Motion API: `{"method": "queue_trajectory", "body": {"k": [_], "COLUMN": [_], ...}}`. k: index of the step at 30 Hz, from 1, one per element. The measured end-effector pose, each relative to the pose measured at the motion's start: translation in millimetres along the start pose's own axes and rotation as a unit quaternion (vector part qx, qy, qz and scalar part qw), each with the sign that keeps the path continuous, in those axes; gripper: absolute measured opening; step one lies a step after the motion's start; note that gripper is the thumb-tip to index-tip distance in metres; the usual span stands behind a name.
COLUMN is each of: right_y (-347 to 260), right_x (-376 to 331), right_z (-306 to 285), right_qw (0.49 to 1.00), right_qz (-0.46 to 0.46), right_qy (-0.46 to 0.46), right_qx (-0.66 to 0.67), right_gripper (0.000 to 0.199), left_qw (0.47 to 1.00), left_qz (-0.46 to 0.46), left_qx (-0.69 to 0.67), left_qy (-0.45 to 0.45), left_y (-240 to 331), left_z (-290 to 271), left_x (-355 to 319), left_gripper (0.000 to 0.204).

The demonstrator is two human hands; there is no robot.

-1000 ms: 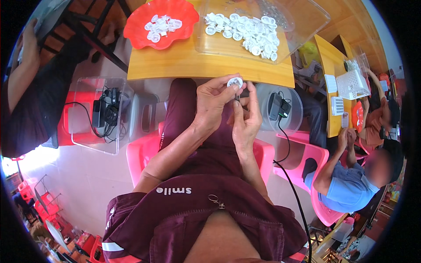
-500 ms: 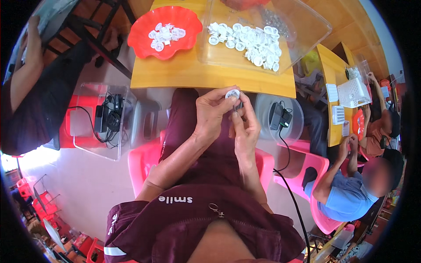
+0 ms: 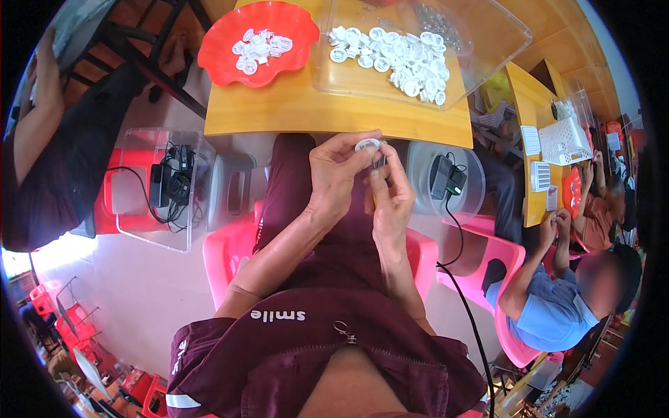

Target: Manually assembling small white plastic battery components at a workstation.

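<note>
Just in front of the table's near edge, my left hand (image 3: 332, 174) pinches a small white round plastic piece (image 3: 367, 144) between thumb and fingers. My right hand (image 3: 391, 198) meets it there, its thumb and forefinger closed on a small shiny metal piece (image 3: 379, 161) against the underside of the round piece. Fingers cover most of the metal piece, so its exact kind is unclear. On the table lie a red scalloped dish (image 3: 216, 59) with several white plastic pieces (image 3: 261, 49), and a clear tray (image 3: 341, 85) with a heap of similar pieces (image 3: 418, 66).
The wooden table (image 3: 313, 124) spans the space ahead of my hands. Small metal parts (image 3: 442, 31) lie at the tray's far right. Clear bins with black adapters (image 3: 182, 177) (image 3: 446, 177) stand below on both sides. A person in blue (image 3: 550, 306) sits to the right.
The white round piece has tipped slightly and now shows its face at a flatter angle. Both hands stay together in nearly the same spot, while the view has shifted a little.
</note>
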State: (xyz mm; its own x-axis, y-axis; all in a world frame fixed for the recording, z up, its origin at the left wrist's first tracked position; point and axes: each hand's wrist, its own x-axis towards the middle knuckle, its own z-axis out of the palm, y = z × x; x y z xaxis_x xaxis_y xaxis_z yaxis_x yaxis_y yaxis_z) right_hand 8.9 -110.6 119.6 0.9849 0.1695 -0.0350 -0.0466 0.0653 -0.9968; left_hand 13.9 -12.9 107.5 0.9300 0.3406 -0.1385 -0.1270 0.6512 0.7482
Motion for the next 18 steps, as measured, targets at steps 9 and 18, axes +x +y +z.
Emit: {"method": "queue_trajectory", "body": {"k": [9, 18], "right_y": [-8.1, -9.4], "right_x": [-2.2, -2.8], "right_z": [-4.1, -5.8], "right_qw": [1.000, 1.000], "right_qz": [0.014, 0.011], "right_qy": [-0.021, -0.018], "right_qx": [0.018, 0.005], "right_gripper": [0.046, 0.046], "left_qw": [0.996, 0.997], "left_qz": [-0.054, -0.026], "left_qx": [-0.007, 0.036], "left_qy": [-0.072, -0.064], "left_y": [13.2, 13.8], "left_z": [-4.7, 0.9], "left_x": [1.4, 0.6], "left_gripper": [0.031, 0.029]}}
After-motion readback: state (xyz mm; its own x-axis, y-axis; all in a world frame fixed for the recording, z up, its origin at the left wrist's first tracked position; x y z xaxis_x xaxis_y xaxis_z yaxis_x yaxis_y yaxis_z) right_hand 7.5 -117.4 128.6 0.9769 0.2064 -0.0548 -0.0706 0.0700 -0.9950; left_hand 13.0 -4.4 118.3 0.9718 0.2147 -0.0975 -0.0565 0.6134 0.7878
